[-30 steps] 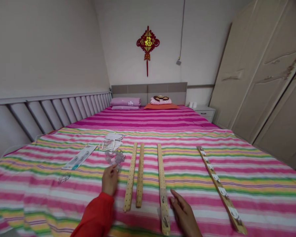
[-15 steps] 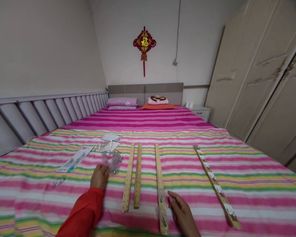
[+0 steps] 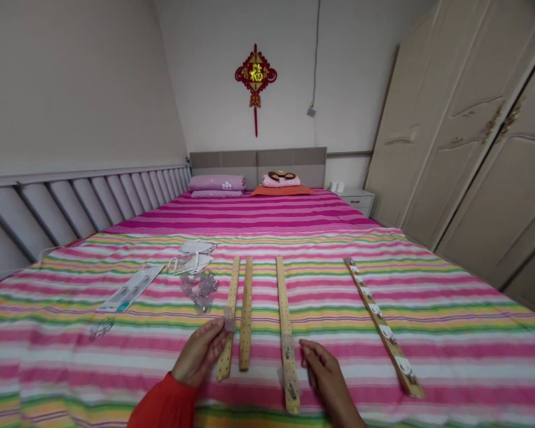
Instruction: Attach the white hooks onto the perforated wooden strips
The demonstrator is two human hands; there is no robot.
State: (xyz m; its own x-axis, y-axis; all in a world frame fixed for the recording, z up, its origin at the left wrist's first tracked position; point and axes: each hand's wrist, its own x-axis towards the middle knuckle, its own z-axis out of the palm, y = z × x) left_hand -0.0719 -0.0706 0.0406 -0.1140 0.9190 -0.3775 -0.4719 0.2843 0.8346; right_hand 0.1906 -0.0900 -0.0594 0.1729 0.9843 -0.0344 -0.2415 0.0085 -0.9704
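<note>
My left hand (image 3: 202, 351), in a red sleeve, pinches a small clear plastic packet (image 3: 229, 319) in front of a perforated wooden strip (image 3: 226, 359). Its contents are too small to make out. Beside it lies a second wooden strip (image 3: 246, 321). A third wooden strip (image 3: 282, 297) carries a couple of clear packets with small metal-looking pieces near its front end. Just right of that end, my right hand (image 3: 325, 374) rests with fingers loosely bent, the index outstretched, nothing visible in them. A pile of similar clear packets (image 3: 200, 290) lies beyond my left hand.
On the right lies a wooden strip (image 3: 378, 318) lined with several white-backed pieces. To the left are a flat plastic package (image 3: 131, 289), a thin wire-like bundle (image 3: 101, 327) and white papers (image 3: 194, 257). All lie on a striped bedspread (image 3: 330, 297); a rail (image 3: 93, 199) runs along the left.
My left hand has come from the pile of clear packets toward the right and nearer, now with one packet in its fingers. My right hand stays beside the third strip.
</note>
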